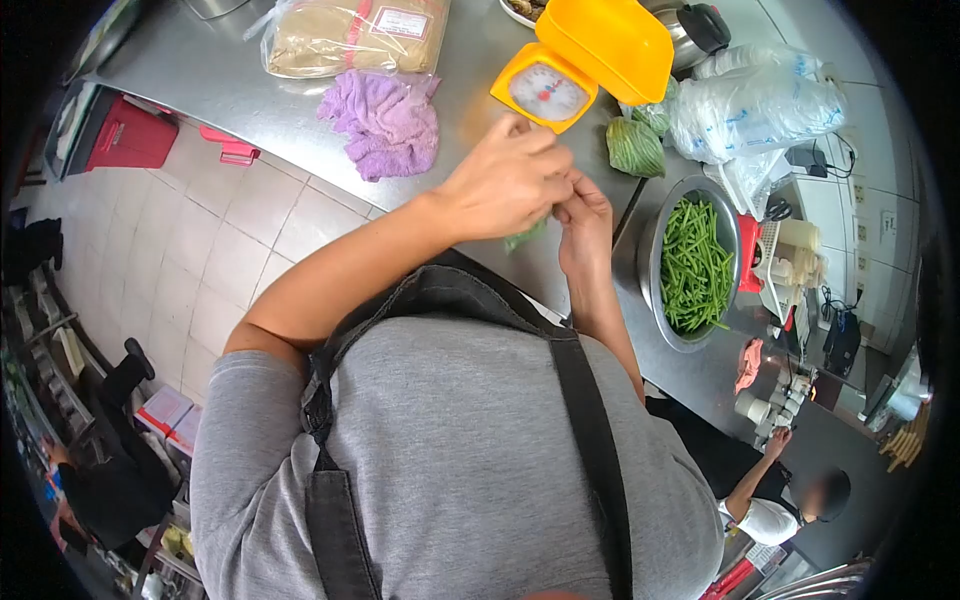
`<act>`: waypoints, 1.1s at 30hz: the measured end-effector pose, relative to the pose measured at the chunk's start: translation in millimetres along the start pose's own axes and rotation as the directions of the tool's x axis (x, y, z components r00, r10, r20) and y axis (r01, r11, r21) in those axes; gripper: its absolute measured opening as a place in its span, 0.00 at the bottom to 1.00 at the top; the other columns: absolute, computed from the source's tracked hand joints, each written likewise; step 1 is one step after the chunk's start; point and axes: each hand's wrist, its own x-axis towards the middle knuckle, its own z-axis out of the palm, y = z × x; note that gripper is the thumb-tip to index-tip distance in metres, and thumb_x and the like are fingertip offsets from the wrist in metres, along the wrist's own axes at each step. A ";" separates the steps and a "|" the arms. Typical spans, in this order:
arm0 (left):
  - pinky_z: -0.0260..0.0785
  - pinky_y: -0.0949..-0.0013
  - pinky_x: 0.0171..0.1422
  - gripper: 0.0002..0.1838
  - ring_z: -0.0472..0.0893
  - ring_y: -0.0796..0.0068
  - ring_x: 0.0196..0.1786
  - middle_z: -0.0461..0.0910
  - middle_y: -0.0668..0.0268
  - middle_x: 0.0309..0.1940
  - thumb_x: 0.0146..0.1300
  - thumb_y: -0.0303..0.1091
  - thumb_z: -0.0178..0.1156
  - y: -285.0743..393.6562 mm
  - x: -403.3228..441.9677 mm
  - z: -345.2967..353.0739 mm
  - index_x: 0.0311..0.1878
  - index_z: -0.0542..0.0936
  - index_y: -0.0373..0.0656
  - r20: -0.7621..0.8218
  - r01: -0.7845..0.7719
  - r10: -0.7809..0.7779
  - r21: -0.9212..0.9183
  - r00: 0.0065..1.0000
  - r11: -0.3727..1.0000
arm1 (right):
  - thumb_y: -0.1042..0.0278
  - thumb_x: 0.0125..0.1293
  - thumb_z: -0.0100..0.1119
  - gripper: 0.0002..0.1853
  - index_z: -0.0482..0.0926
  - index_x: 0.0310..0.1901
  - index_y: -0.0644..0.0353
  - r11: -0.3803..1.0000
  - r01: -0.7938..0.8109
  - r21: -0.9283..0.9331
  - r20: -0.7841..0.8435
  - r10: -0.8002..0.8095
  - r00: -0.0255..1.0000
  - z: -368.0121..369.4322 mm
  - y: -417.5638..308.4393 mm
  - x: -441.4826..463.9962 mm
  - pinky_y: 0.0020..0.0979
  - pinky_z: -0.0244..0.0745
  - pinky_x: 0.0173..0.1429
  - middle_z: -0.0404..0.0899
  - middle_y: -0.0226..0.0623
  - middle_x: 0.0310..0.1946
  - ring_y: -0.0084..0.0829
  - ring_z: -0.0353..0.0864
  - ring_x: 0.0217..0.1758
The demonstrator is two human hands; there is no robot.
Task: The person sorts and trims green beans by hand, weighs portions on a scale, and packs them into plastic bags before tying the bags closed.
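Observation:
My left hand (510,180) and my right hand (585,215) meet over the metal counter's near edge, fingers closed and touching. Just below them shows a bit of green material (526,236), mostly hidden; which hand grips it is unclear. Beyond my left hand stands a yellow dial scale (545,90) with a yellow pan (612,45) tilted behind it. A purple cloth (385,125) lies to the left. To the right are a green wrapped bundle (636,148) and a metal bowl (652,262) of green beans (693,265).
A plastic-wrapped brown package (345,38) lies at the back left. Clear plastic bags (755,110) and a metal jug (692,35) stand back right. One person (765,515) works at lower right, another (120,490) at lower left. A red bin (130,135) is on the left.

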 end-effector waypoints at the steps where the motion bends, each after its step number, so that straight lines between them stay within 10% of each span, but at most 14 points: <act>1: 0.62 0.57 0.56 0.06 0.75 0.70 0.47 0.75 0.73 0.35 0.46 0.35 0.67 5.2 0.9 2.7 0.29 0.83 0.50 -0.017 0.118 -0.118 -0.007 0.993 0.993 | 0.72 0.70 0.59 0.06 0.82 0.45 0.61 0.999 0.035 -0.014 -0.042 -0.036 0.998 4.0 -1.8 2.5 0.18 0.59 0.32 0.79 0.21 0.30 0.12 0.65 0.26; 11: 0.57 0.53 0.60 0.05 0.72 0.65 0.53 0.78 0.72 0.39 0.42 0.35 0.70 13.4 -14.2 31.9 0.23 0.83 0.50 -0.317 0.505 -0.535 -0.177 0.783 0.845 | 0.70 0.70 0.60 0.10 0.80 0.50 0.63 0.935 -0.076 0.347 -0.185 0.147 0.972 34.2 3.1 -3.4 0.18 0.67 0.36 0.81 0.27 0.37 0.15 0.71 0.30; 26: 0.57 0.57 0.57 0.07 0.72 0.65 0.54 0.79 0.73 0.41 0.40 0.33 0.73 -10.0 -51.0 37.4 0.25 0.84 0.49 -0.001 0.667 -0.731 -0.409 0.682 0.623 | 0.72 0.65 0.64 0.07 0.83 0.43 0.58 0.982 -0.126 -0.141 0.028 0.131 0.991 20.3 7.7 -10.8 0.21 0.59 0.43 0.78 0.20 0.34 0.12 0.68 0.38; 33: 0.57 0.58 0.56 0.06 0.73 0.66 0.49 0.80 0.74 0.35 0.43 0.31 0.73 0.4 -48.2 19.5 0.26 0.85 0.51 -0.067 0.647 -0.684 -0.269 0.727 0.714 | 0.71 0.67 0.64 0.05 0.80 0.41 0.60 0.953 -0.244 -0.181 0.152 0.272 0.950 14.3 -12.5 -12.8 0.20 0.52 0.23 0.73 0.21 0.23 0.12 0.61 0.19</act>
